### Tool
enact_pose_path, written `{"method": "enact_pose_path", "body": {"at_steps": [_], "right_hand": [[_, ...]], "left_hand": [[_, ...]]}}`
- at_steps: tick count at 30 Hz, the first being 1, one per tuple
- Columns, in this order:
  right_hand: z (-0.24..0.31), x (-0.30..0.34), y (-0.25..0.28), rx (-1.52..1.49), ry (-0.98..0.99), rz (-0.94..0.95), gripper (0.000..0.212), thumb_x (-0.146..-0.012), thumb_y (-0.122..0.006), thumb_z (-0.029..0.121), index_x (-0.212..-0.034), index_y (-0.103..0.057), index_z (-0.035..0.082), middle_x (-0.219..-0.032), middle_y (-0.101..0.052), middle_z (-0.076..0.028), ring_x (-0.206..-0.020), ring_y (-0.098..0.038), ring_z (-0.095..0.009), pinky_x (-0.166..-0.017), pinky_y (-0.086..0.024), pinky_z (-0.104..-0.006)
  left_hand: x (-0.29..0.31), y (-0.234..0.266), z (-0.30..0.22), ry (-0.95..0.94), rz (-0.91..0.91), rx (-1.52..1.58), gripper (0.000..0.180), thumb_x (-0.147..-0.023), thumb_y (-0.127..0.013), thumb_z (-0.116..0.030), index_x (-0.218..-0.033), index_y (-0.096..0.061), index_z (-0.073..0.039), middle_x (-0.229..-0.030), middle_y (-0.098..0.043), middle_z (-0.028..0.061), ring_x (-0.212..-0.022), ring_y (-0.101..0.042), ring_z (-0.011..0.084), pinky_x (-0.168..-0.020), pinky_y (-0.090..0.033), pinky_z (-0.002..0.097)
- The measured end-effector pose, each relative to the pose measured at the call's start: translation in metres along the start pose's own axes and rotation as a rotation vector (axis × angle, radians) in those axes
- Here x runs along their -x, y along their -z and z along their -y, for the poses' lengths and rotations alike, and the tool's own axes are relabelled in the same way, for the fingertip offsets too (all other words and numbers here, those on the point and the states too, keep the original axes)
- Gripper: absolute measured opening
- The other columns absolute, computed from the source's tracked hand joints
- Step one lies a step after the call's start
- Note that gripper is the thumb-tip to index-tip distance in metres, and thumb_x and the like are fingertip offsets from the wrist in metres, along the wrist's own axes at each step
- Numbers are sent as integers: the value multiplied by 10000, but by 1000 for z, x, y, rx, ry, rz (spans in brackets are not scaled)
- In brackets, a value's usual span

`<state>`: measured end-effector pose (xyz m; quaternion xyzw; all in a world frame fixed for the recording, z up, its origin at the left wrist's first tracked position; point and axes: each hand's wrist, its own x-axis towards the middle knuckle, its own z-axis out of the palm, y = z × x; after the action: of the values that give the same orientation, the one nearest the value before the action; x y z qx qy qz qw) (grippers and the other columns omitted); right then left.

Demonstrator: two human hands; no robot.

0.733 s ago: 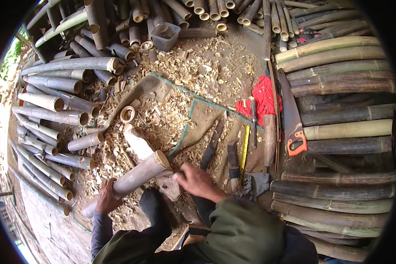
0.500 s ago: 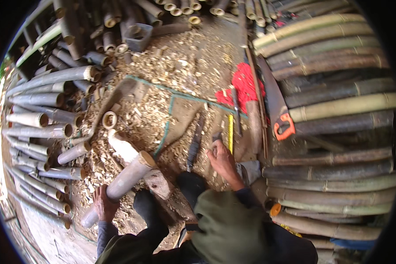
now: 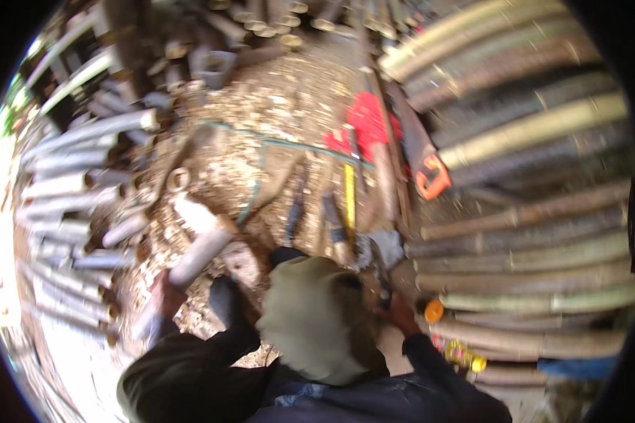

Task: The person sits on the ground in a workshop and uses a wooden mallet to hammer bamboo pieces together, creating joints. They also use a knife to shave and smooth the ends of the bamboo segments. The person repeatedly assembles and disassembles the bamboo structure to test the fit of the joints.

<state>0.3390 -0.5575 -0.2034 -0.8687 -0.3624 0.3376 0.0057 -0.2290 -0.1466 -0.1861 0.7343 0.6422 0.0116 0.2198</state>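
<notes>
My left hand (image 3: pixel 168 295) is wrapped round a thick, grey-brown bamboo section (image 3: pixel 203 255). The section slants up to the right, its upper end resting by a pale wooden block (image 3: pixel 241 266). At my right side, my right hand (image 3: pixel 400 314) is closed round the end of a dark, narrow tool (image 3: pixel 379 271); motion blur hides its exact kind. Grey crumpled material (image 3: pixel 389 247) lies just beyond that hand. Nearby on the ground are a blade with a wooden handle (image 3: pixel 336 229), a dark-handled tool (image 3: pixel 295 211) and a yellow measuring stick (image 3: pixel 350 197).
Bamboo poles (image 3: pixel 522 243) are stacked along the right, and cut bamboo lengths (image 3: pixel 70 185) on the left. An orange-handled saw (image 3: pixel 432 176) leans by red cloth (image 3: pixel 368 123). Wood chips (image 3: pixel 289 99) cover the ground. A yellow-capped bottle (image 3: pixel 462 357) lies at lower right.
My right hand has left the wooden-handled blade and moved back to the right, onto the dark tool. My left hand stays on the bamboo section. The view has shifted and blurred.
</notes>
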Motion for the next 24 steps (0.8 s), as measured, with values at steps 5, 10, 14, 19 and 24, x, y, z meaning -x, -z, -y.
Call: {"method": "enact_pose_path", "body": {"at_steps": [5, 10, 14, 19, 24], "right_hand": [[-31, 9, -52, -155, -41, -201, 651, -928, -775, 487, -1329, -540, 32, -1198, -694, -265, -1098, -684, -502, -904, -541, -570], [71, -26, 32, -198, 87, -184, 576, -958, -747, 425, -1325, -542, 31, -1165, -699, -269, -1085, -688, -501, -882, -541, -573], [178, -52, 83, -226, 288, -144, 517, -983, -724, 375, -1322, -543, 30, -1139, -702, -272, -1074, -691, -501, -865, -540, -575], [316, -87, 117, -100, 541, 6, 443, -1014, -696, 312, -1319, -544, 28, -1106, -707, -277, -1061, -695, -500, -844, -540, -578], [400, -127, 87, 52, 1002, 123, 388, -1060, -650, 223, -1343, -542, -21, -1066, -702, -294, -878, -712, -509, -716, -562, -548]], "left_hand": [[-36, 13, -29, -108, 114, -56, 628, -598, -917, -179, -1162, -645, -122, -1172, -701, 148, -1218, -651, 381, -1040, -480, 515], [-21, 20, -15, -123, 88, -85, 1203, -511, -1014, -281, -1566, -442, -211, -1390, -594, 131, -1372, -525, 379, -1113, -421, 556], [-23, 12, -44, -220, 10, -107, 1054, -549, -968, -337, -1466, -500, -111, -1347, -614, 145, -1331, -571, 361, -1094, -445, 543], [-44, 10, -54, -182, 208, -2, 778, -570, -905, -278, -1262, -609, -81, -1133, -709, 154, -1097, -701, 359, -945, -553, 501], [-46, 13, -48, -199, 191, 29, 664, -581, -898, -274, -1168, -660, -78, -1007, -726, 138, -1002, -720, 368, -862, -581, 496]]}}
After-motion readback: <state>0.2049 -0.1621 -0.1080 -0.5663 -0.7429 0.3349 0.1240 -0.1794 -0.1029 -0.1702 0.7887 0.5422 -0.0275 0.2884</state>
